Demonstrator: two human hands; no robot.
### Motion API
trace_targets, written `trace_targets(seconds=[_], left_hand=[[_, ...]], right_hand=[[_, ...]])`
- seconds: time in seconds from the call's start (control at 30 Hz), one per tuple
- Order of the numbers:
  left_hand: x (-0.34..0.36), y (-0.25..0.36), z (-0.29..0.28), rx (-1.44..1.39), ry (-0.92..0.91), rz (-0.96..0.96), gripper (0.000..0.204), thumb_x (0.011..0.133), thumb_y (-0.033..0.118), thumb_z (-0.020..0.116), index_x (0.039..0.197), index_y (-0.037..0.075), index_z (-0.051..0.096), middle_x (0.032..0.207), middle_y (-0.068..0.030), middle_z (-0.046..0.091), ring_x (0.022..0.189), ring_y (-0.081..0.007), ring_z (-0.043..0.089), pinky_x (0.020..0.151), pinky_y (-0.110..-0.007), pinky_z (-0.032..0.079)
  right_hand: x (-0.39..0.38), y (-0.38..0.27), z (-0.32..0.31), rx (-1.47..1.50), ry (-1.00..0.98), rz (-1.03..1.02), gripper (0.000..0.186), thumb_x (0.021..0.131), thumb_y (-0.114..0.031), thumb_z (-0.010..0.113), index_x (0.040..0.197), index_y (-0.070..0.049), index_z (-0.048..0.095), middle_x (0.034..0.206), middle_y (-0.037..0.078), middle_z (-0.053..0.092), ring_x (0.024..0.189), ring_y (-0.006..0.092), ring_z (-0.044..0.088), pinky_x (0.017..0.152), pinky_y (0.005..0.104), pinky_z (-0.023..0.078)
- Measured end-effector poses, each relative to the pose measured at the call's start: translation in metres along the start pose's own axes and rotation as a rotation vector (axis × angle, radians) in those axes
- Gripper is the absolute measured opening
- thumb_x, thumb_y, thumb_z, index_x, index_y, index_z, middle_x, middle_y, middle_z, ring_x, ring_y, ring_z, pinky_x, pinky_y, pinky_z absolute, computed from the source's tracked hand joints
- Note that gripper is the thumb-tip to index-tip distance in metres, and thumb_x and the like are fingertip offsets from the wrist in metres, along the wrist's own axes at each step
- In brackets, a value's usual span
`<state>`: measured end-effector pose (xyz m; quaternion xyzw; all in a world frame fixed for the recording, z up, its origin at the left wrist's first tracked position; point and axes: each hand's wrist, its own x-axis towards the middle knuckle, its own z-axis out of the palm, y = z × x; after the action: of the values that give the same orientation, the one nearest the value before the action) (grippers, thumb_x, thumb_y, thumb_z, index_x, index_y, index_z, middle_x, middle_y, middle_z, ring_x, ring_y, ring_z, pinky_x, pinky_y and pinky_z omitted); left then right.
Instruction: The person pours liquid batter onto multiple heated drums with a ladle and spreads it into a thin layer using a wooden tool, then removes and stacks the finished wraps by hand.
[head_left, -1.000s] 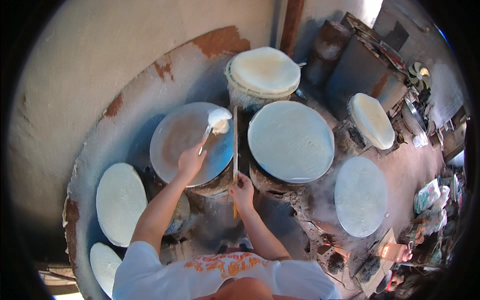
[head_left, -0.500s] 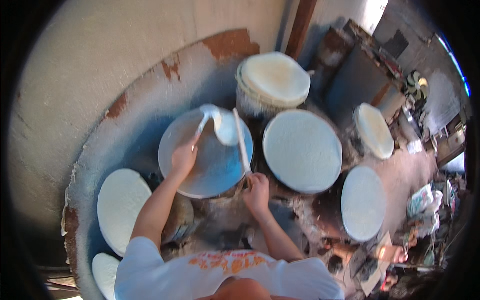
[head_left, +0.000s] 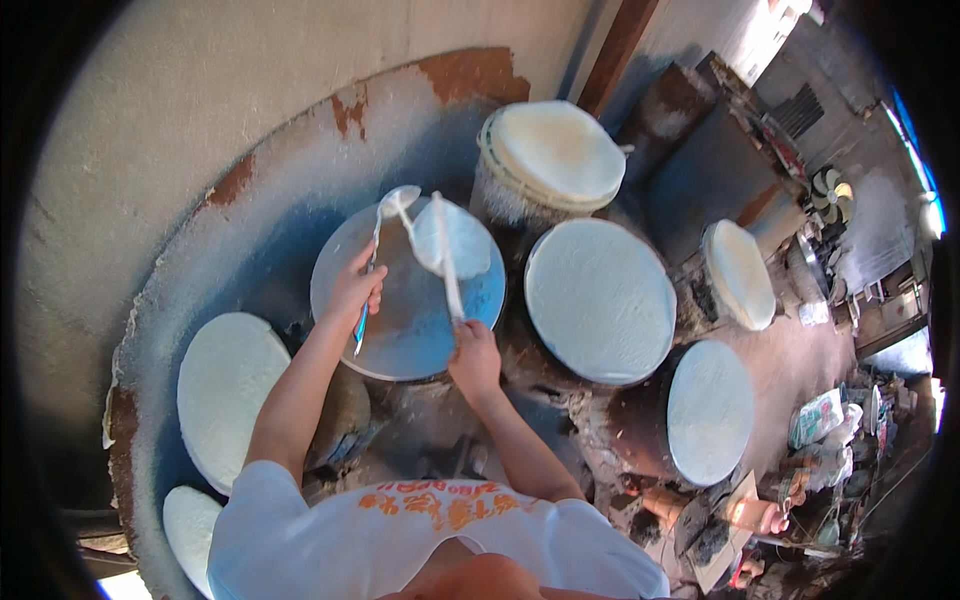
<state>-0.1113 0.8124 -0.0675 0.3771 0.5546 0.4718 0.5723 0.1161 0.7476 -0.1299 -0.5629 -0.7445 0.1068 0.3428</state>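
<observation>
My left hand [head_left: 357, 290] is closed round the handle of a metal ladle [head_left: 399, 200], whose blue end sticks out below the fist. The ladle's bowl is over the far rim of a round grey griddle [head_left: 405, 335], and a streak of white batter runs from it to the batter pool [head_left: 478, 245]. My right hand [head_left: 473, 352] grips a long pale spreader stick [head_left: 449, 275] that points away from me. The stick lies over the pool; whether it touches the batter I cannot tell.
White-coated griddles stand to the right [head_left: 600, 300], far right [head_left: 710, 410] and left [head_left: 233, 400]. Behind, a bucket [head_left: 505, 195] bears a round stack of pale sheets [head_left: 560, 150]. A curved rusty wall [head_left: 280, 190] borders the left. A fan [head_left: 832, 195] and bags [head_left: 818, 420] are at right.
My right hand has moved left and away from me, bringing the stick across the batter. The ladle's bowl has shifted away from the pool, toward the griddle's far left rim.
</observation>
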Motion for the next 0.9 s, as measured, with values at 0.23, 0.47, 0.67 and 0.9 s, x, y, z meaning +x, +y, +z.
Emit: trace_targets(seconds=[0.23, 0.47, 0.67, 0.9], left_hand=[[-0.041, 0.0, -0.027, -0.926, -0.139, -0.199, 0.034, 0.095, 0.015, 0.05, 0.126, 0.027, 0.047, 0.06, 0.0058, 0.038, 0.043, -0.002, 0.038, 0.036, -0.018, 0.036], [-0.091, 0.018, -0.046, -1.281, -0.285, -0.099, 0.033, 0.098, 0.015, 0.043, 0.128, 0.029, 0.048, 0.061, 0.0036, 0.037, 0.041, -0.0028, 0.038, 0.035, -0.018, 0.034], [-0.129, 0.033, -0.033, -1.004, 0.042, 0.074, 0.045, 0.097, 0.017, 0.047, 0.138, 0.031, 0.035, 0.062, 0.0028, 0.038, 0.037, -0.0025, 0.034, 0.03, -0.017, 0.029], [-0.135, 0.038, -0.004, -0.85, 0.149, 0.184, 0.048, 0.096, 0.014, 0.047, 0.139, 0.033, 0.034, 0.061, 0.0028, 0.038, 0.039, -0.0033, 0.035, 0.032, -0.017, 0.029]], right_hand=[[-0.003, 0.012, -0.011, 0.03, 0.0, 0.099, 0.032, 0.069, -0.002, 0.059, 0.1, -0.007, 0.066, 0.1, 0.01, 0.062, 0.091, 0.031, 0.057, 0.078, 0.0396, 0.05], [0.036, 0.034, -0.008, -0.057, -0.223, -0.019, 0.034, 0.066, 0.0, 0.055, 0.098, -0.004, 0.067, 0.095, 0.012, 0.062, 0.082, 0.0332, 0.055, 0.075, 0.0404, 0.049], [0.05, -0.001, -0.002, 0.103, -0.151, -0.089, 0.034, 0.064, 0.001, 0.059, 0.097, -0.006, 0.067, 0.103, 0.009, 0.063, 0.095, 0.0327, 0.056, 0.081, 0.0391, 0.049], [0.081, 0.07, -0.026, -0.031, -0.126, -0.176, 0.039, 0.062, -0.001, 0.064, 0.1, -0.006, 0.068, 0.103, 0.009, 0.064, 0.091, 0.0317, 0.056, 0.081, 0.0386, 0.048]])
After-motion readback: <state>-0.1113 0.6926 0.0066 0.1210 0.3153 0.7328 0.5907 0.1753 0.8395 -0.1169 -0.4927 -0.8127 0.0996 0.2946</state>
